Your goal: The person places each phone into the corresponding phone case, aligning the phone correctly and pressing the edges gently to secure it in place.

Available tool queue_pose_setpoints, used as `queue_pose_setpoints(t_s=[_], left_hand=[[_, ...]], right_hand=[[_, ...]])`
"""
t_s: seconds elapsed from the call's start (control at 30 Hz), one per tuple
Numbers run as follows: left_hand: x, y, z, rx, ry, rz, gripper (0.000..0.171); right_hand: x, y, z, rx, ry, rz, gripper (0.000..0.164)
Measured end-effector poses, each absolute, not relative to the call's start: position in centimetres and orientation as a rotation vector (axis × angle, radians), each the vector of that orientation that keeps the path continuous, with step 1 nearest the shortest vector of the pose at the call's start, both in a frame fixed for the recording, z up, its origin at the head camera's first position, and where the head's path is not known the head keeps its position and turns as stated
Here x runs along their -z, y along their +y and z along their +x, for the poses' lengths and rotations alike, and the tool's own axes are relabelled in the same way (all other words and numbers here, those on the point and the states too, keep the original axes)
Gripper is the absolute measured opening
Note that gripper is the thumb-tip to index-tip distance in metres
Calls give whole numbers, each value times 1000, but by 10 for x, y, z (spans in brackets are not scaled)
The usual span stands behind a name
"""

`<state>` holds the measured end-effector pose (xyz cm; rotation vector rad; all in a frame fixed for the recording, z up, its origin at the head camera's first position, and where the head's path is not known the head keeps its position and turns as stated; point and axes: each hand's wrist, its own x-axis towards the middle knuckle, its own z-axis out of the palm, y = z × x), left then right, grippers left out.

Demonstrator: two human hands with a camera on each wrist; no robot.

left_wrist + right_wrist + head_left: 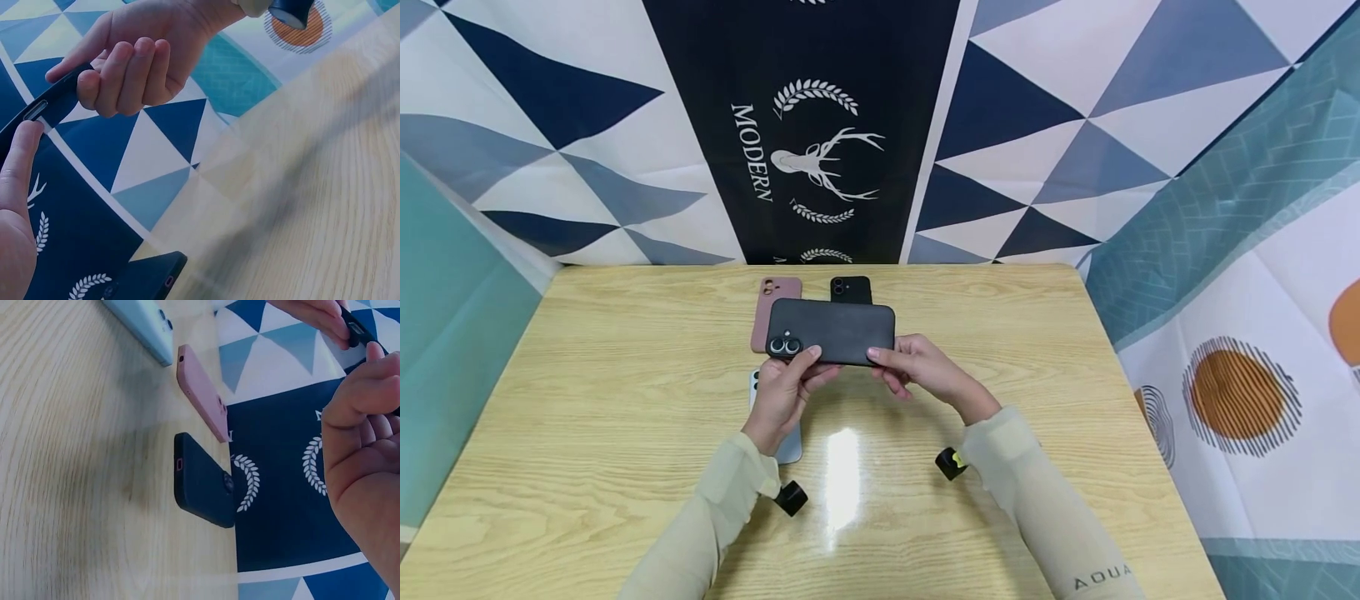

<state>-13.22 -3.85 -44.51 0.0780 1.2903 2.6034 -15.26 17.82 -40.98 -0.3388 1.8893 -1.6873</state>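
Observation:
In the head view a black phone (842,325) is held sideways above the table, its back with two camera lenses facing up. My left hand (781,398) pinches its near edge beside the lenses, thumb on the back. My right hand (931,371) grips the other end, thumb on the near corner; its fingers curl inward in the left wrist view. A slot shows along the phone's edge (37,109) there. Beyond the held phone lie a pink phone case (760,321) and a smaller-looking black phone (851,289), each partly hidden. A pale blue phone (790,448) lies partly under my left hand.
A light wooden table (625,400) spans the view, with a bright reflection near its middle. Patterned cloth (1037,125) hangs behind the far edge and at the sides. A small black block (792,498) sits at my left wrist, another (951,463) at the right.

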Motion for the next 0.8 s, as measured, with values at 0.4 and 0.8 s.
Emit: queue_pose_setpoints(t_s=[0.4,0.8], left_hand=[[445,-44,-133,-2580,1286,71,12],[447,-46,-133,-2513,1290,143,17]], right_hand=[[413,176,-156,1816,1877,-251,35],[415,176,-158,1935,1862,-166,37]])
